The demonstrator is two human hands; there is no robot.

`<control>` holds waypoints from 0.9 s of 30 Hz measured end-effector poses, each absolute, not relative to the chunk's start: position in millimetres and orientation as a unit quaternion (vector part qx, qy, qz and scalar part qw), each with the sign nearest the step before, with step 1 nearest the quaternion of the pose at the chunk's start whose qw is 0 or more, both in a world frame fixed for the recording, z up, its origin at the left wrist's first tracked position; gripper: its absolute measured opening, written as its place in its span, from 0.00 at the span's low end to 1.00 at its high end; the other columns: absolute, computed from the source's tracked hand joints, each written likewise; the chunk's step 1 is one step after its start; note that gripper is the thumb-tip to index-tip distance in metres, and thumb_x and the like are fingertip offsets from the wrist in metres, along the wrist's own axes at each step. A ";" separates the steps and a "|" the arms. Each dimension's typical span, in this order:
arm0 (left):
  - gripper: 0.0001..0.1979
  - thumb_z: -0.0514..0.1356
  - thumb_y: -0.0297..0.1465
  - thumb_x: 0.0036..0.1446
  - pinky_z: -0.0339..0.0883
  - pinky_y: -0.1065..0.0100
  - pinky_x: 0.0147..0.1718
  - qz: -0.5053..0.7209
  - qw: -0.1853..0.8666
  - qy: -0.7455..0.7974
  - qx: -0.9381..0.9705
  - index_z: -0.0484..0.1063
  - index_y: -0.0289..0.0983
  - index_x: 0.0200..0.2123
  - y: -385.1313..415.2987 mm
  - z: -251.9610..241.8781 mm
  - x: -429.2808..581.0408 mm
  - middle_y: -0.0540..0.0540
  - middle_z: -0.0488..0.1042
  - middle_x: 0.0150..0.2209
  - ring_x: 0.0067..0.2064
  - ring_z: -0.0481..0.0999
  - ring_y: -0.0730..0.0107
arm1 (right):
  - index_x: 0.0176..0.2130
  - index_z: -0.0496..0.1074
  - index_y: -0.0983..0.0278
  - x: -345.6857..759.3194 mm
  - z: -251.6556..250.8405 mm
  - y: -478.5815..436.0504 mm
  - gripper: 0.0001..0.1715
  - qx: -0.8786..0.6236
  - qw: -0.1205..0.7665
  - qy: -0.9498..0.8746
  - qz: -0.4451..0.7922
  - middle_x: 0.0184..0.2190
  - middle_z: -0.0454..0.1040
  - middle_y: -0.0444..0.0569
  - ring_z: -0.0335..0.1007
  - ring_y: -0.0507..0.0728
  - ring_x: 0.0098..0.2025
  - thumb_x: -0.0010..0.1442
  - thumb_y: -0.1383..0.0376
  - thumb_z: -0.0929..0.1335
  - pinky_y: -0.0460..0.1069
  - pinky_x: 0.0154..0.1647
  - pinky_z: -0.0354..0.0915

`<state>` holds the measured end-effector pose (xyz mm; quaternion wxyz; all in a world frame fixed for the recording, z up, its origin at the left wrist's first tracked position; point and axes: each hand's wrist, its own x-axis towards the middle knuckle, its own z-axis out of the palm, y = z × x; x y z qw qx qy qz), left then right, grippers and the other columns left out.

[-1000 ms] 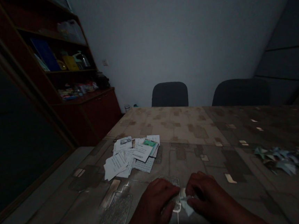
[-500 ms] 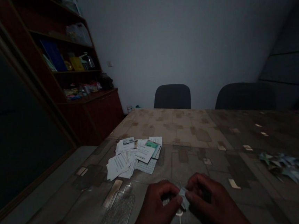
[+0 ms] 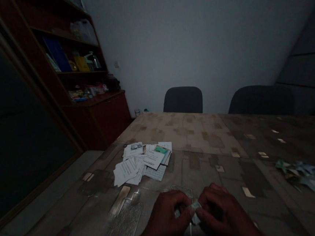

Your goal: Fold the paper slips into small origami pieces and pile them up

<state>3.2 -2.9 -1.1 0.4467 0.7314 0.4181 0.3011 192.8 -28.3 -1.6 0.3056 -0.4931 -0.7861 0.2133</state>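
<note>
Close to the near side of the table, a small pale piece of folded paper [image 3: 195, 211] is pinched between my two hands. My left hand [image 3: 170, 214] grips its left edge with thumb and forefinger. From the other side, my right hand [image 3: 220, 209] has thumb and fingertips closed on it. Its lower part and exact folds are dim and partly covered by the fingers. Beyond my left hand lies a loose spread of printed paper cards [image 3: 130, 170], one with a green picture. Far to the right sits a heap of folded paper pieces [image 3: 311, 178].
A patterned cloth covers the table [image 3: 197, 129]. Two dark chairs stand behind it, one near the middle [image 3: 182, 100] and one at the right [image 3: 260, 99]. On the left is a reddish wooden cabinet [image 3: 105, 119] with loaded shelves. The room is dim.
The paper between my fingers has turned a little and shows a broader face. Both hands keep pinching it. The whole view has shifted slightly; cards and heap lie as before.
</note>
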 end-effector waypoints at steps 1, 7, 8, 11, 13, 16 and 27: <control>0.08 0.60 0.32 0.50 0.57 0.71 0.28 0.303 0.460 0.424 0.718 0.74 0.34 0.24 -3.6 -1.3 3.9 0.50 0.70 0.23 0.28 0.68 0.69 | 0.25 0.64 0.62 191.4 -1.9 -29.1 0.08 -0.503 0.319 -0.770 0.229 0.23 0.67 0.43 0.63 0.55 0.28 0.55 0.66 0.66 0.48 0.31 0.55; 0.07 0.62 0.33 0.46 0.59 0.70 0.32 0.338 0.527 0.430 0.650 0.71 0.34 0.24 -7.3 -15.7 4.7 0.50 0.70 0.25 0.31 0.69 0.67 | 0.24 0.60 0.61 182.9 -5.8 -34.2 0.14 -0.550 0.382 -0.631 0.393 0.22 0.59 0.40 0.56 0.53 0.26 0.56 0.56 0.64 0.46 0.25 0.52; 0.07 0.61 0.33 0.46 0.59 0.70 0.31 0.339 0.529 0.430 0.648 0.71 0.34 0.24 -7.3 -17.0 4.3 0.50 0.69 0.24 0.31 0.69 0.67 | 0.25 0.60 0.61 182.1 -6.2 -34.4 0.14 -0.545 0.382 -0.628 0.403 0.22 0.59 0.40 0.56 0.53 0.26 0.55 0.56 0.64 0.46 0.26 0.52; 0.07 0.61 0.33 0.46 0.57 0.70 0.30 0.307 0.530 0.431 0.663 0.70 0.35 0.23 -6.8 -13.4 3.1 0.51 0.68 0.24 0.30 0.67 0.67 | 0.25 0.62 0.61 181.2 -7.0 -33.8 0.11 -0.539 0.375 -0.650 0.383 0.23 0.61 0.41 0.58 0.53 0.27 0.53 0.58 0.64 0.47 0.28 0.54; 0.06 0.61 0.31 0.46 0.56 0.70 0.30 0.275 0.506 0.437 0.691 0.70 0.35 0.22 -6.6 -6.9 2.6 0.51 0.68 0.23 0.29 0.67 0.68 | 0.24 0.65 0.62 181.8 -7.4 -32.8 0.09 -0.541 0.363 -0.675 0.345 0.23 0.62 0.42 0.60 0.54 0.28 0.53 0.60 0.64 0.47 0.30 0.55; 0.05 0.61 0.28 0.45 0.54 0.70 0.30 0.254 0.445 0.442 0.736 0.68 0.35 0.20 -6.4 1.4 2.6 0.52 0.67 0.23 0.29 0.66 0.69 | 0.24 0.66 0.62 183.4 -7.1 -31.4 0.12 -0.544 0.352 -0.693 0.315 0.23 0.64 0.43 0.61 0.54 0.28 0.54 0.59 0.64 0.47 0.30 0.55; 0.02 0.60 0.24 0.40 0.57 0.72 0.30 0.252 0.578 0.451 0.631 0.70 0.34 0.22 -2.9 15.5 3.3 0.54 0.67 0.23 0.29 0.65 0.71 | 0.25 0.64 0.62 177.7 0.7 -34.6 0.21 -0.553 0.402 -0.570 0.456 0.20 0.61 0.40 0.55 0.52 0.24 0.55 0.49 0.66 0.45 0.24 0.51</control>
